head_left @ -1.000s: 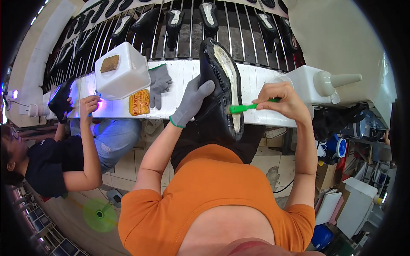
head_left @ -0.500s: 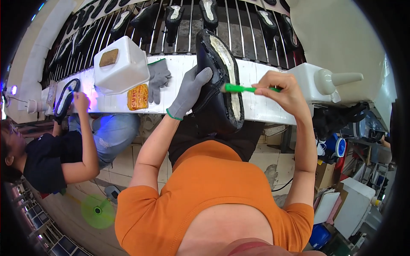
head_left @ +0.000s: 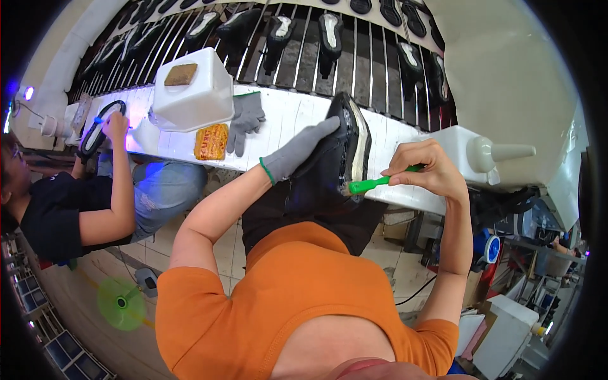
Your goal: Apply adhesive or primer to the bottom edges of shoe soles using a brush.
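Observation:
My left hand (head_left: 303,151), in a grey glove with a green cuff, grips a black shoe (head_left: 315,183) by its side, fingers reaching toward the toe. The shoe is tilted on its side above my lap, against the table edge, its pale unfinished sole facing right. My bare right hand (head_left: 432,170) pinches a green-handled brush (head_left: 368,185), much like a toothbrush. Its bristles touch the sole's rim near the heel end.
Beyond the white table (head_left: 396,126), black shoes (head_left: 330,35) lie on a rod rack. A white container (head_left: 193,95) bearing a brown block, an orange packet (head_left: 211,142) and a grey glove (head_left: 244,123) are left; a spouted white container (head_left: 484,155) is right. A co-worker (head_left: 95,202) brushes another shoe.
The shoe has turned, so its sole now faces more to the right. The brush has moved from the sole's middle down toward the heel end. My left hand has shifted along the shoe.

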Demonstrator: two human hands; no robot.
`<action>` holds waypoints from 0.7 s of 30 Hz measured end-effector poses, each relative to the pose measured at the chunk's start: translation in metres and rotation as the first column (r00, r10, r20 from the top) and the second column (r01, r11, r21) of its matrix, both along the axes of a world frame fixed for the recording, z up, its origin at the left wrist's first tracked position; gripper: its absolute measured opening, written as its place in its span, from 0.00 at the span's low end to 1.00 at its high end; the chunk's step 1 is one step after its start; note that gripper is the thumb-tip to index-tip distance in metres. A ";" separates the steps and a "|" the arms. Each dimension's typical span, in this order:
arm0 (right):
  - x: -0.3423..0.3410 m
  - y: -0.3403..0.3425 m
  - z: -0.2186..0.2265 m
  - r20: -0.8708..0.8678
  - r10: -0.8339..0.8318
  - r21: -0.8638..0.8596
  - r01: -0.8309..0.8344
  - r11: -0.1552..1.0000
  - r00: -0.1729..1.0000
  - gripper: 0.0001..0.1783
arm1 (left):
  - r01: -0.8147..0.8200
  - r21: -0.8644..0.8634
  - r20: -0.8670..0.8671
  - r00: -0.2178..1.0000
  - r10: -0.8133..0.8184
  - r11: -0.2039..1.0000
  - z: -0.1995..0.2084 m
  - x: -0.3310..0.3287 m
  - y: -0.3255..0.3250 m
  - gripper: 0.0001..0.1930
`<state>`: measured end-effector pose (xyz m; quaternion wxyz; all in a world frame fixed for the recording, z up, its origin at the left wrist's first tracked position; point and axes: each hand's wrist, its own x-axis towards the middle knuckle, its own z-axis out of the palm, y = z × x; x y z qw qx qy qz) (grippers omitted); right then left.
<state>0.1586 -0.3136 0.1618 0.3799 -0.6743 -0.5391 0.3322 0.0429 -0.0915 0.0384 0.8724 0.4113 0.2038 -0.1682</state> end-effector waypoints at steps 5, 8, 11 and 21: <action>0.008 0.015 0.008 -0.065 0.065 0.006 -0.064 0.998 0.996 0.06 | 0.058 -0.166 -0.011 0.998 -0.061 0.984 -0.003 -0.003 -0.011 0.25; 0.011 0.022 0.009 -0.105 0.073 -0.026 -0.076 0.997 0.992 0.06 | 0.143 -0.324 0.067 0.990 -0.128 0.935 -0.002 -0.003 -0.020 0.21; 0.015 0.030 0.009 -0.109 0.096 0.043 -0.092 0.995 0.989 0.09 | 0.200 -0.087 0.214 0.961 -0.177 0.976 0.010 -0.011 -0.033 0.18; 0.024 0.042 0.017 -0.100 0.138 0.081 -0.130 0.988 0.985 0.09 | 0.395 0.041 0.097 0.912 -0.398 0.918 0.060 -0.044 -0.040 0.12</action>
